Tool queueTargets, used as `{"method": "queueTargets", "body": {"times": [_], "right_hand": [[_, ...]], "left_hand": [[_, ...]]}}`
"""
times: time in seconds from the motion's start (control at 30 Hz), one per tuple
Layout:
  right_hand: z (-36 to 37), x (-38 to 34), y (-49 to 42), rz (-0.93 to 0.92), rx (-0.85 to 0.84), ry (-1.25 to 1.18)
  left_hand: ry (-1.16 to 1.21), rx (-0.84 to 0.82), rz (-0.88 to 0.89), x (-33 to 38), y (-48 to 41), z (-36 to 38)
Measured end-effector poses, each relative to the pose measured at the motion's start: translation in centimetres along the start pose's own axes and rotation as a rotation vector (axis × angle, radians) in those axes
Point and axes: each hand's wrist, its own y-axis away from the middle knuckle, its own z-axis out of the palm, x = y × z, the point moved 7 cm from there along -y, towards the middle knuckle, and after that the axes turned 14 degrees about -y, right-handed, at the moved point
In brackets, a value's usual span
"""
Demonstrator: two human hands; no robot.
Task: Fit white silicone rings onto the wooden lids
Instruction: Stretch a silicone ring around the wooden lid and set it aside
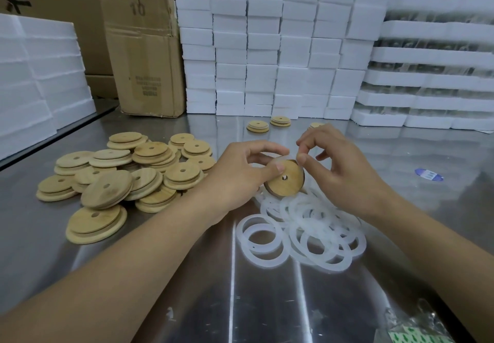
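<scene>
Nearest edge, right: crumpled clear plastic bag with something green-printed inside, lying on the steel desk.

Next out: heap of loose white silicone rings, overlapping, flat on the desk right under the hands. Plenty left.

Step in hand: seating a ring. Left hand grips one wooden lid tilted on edge just above the ring heap, thumb pressed on the face near the centre hole, fingers curled behind. Right hand pinches a silicone ring between thumb and forefinger at the lid's top edge. The ring looks only partly on, upper arc over the rim. Can't tell how far round it's seated; the back is hidden.

Next move, my read: hold the lid steady and walk the ring round the stepped edge while stretching it, so the seated arc doesn't pop off.

Left of the hands: pile of bare wooden lids, no rings visible on them.

Right: small blue label on the desk.

Further back: a few lids set apart, likely done, too small to confirm.

Behind: stacked white foam blocks, cardboard box.
</scene>
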Motion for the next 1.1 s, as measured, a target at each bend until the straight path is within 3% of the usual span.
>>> {"method": "queueTargets", "body": {"times": [0.23, 0.87, 1.1], "right_hand": [[0.2, 0.2, 0.1, 0.014, -0.022, -0.012], [-0.5, 1.8, 0.1, 0.281, -0.115, -0.040], [0.0, 1.5, 0.3, 0.355, -0.129, -0.209]], "left_hand": [[-0.041, 0.021, 0.049, 0.4, -0.1, 0.0], [0.039, 0.033, -0.076, -0.2, 0.0, 0.2], [0.184, 0.129, -0.149, -0.9, 0.2, -0.2]]}}
